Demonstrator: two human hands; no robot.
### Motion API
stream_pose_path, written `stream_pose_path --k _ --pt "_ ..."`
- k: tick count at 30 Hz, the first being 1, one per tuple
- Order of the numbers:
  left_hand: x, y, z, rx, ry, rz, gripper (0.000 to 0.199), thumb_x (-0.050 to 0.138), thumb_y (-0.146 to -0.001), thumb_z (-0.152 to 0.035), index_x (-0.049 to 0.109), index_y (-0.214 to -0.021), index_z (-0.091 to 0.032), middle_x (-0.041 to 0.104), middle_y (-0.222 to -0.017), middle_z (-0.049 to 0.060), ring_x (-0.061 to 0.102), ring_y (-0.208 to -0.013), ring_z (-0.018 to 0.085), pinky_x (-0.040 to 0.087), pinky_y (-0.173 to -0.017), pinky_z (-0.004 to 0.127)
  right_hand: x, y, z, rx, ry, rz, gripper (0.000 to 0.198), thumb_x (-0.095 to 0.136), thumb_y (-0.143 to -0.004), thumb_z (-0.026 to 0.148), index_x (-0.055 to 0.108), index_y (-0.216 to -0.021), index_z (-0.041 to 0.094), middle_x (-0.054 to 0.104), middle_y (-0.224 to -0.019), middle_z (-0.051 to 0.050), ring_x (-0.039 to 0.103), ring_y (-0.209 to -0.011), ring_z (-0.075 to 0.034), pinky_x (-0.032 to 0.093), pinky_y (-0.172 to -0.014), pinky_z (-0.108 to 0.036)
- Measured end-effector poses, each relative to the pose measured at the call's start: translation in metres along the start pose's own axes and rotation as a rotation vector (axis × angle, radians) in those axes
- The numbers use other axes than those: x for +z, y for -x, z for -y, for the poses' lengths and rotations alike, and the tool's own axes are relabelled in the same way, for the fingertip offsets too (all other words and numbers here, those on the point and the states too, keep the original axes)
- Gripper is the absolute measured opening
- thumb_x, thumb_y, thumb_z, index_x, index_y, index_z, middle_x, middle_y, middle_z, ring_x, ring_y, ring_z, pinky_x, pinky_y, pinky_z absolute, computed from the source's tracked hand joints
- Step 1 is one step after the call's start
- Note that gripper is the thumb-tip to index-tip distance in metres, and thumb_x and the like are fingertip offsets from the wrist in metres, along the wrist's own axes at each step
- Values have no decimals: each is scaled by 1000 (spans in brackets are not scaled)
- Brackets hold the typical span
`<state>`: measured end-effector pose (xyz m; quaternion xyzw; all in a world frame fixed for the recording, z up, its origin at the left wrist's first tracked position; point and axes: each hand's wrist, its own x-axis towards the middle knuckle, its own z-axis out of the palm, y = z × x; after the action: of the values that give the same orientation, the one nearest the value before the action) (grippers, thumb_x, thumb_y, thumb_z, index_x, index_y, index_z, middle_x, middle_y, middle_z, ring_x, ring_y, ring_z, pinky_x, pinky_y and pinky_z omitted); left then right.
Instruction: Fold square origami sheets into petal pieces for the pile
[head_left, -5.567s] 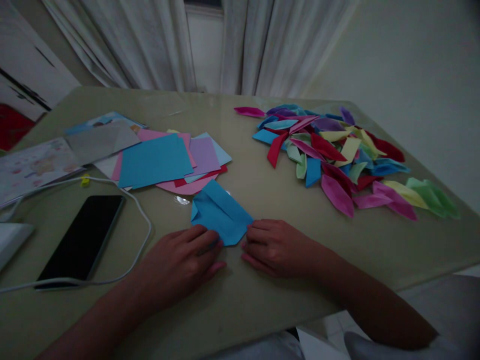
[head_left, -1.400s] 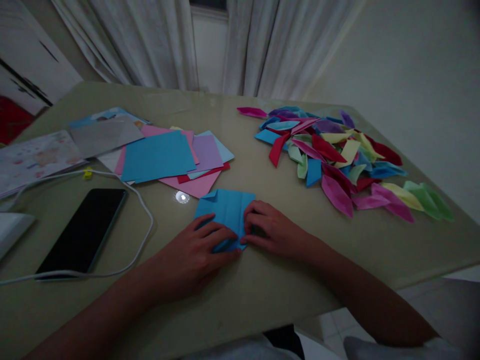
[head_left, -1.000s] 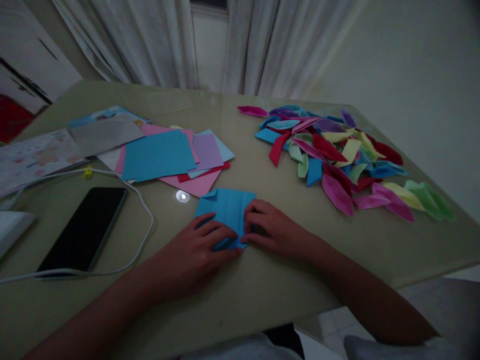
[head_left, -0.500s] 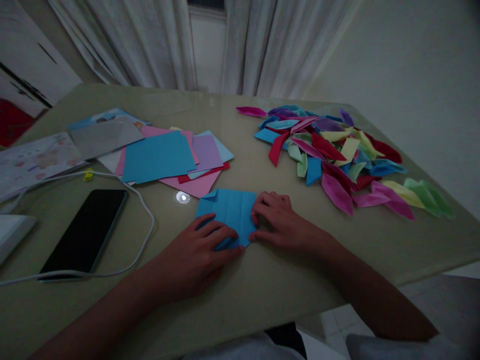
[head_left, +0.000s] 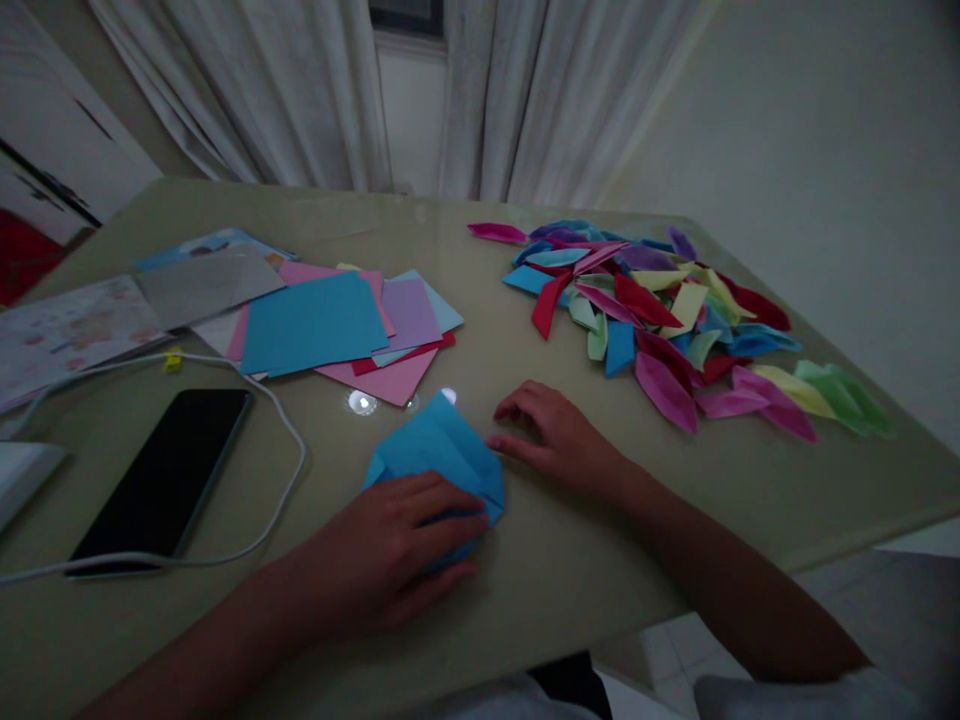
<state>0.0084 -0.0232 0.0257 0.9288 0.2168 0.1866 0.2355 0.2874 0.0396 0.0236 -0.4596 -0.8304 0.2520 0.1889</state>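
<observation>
A sheet of blue origami paper [head_left: 429, 442] with creases and folded corners lies turned at an angle on the table in front of me. My left hand [head_left: 412, 540] covers its near part, its fingers bent over the paper and gripping it; that part is hidden beneath them. Just off the paper's right edge, my right hand [head_left: 551, 430] rests on its side with thumb and fingers apart and nothing visible between them.
Coloured paper sheets [head_left: 315, 325] and printed sheets [head_left: 75, 330] lie at the left. A black phone [head_left: 165, 470] sits there with a white cable [head_left: 289, 480] looped around it. Folded colourful paper pieces [head_left: 660, 300] are heaped at the right on the table [head_left: 570, 590].
The blue paper has turned and come slightly nearer under my left hand. My right hand has let go of its edge and is now apart from it.
</observation>
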Motion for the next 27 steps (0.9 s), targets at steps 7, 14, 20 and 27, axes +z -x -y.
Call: stream_pose_path --k 7,14,20,27 --pt "-7 5 20 -169 -216 -382 18 63 -104 -16 72 -119 -21 78 -115 8 70 -102 24 54 -94 42 11 6 12 -126 -10 13 19 56 -112 28 71 -111 17 73 -109 -10 66 -99 -23 48 -88 -37" --pt "5 6 30 -135 -85 -101 29 54 -110 -24 69 -135 -24 70 -145 10 68 -126 27 57 -106 47 12 5 10 -55 -130 -29 27 71 -105 34 71 -123 14 76 -106 -8 69 -91 -21 49 -83 -34" --pt "11 3 17 -70 -21 -10 32 51 -111 -23 66 -139 -22 64 -154 11 64 -134 26 58 -109 44 12 5 7 -32 -159 46 20 81 -96 21 74 -114 15 76 -92 -3 67 -76 -16 49 -73 -29" --pt "11 4 23 -98 -145 22 33 55 -111 -32 67 -141 -26 64 -155 11 63 -135 33 55 -111 56 18 6 5 -222 -53 -25 15 72 -102 19 74 -117 17 73 -110 -10 68 -100 -22 53 -88 -34"
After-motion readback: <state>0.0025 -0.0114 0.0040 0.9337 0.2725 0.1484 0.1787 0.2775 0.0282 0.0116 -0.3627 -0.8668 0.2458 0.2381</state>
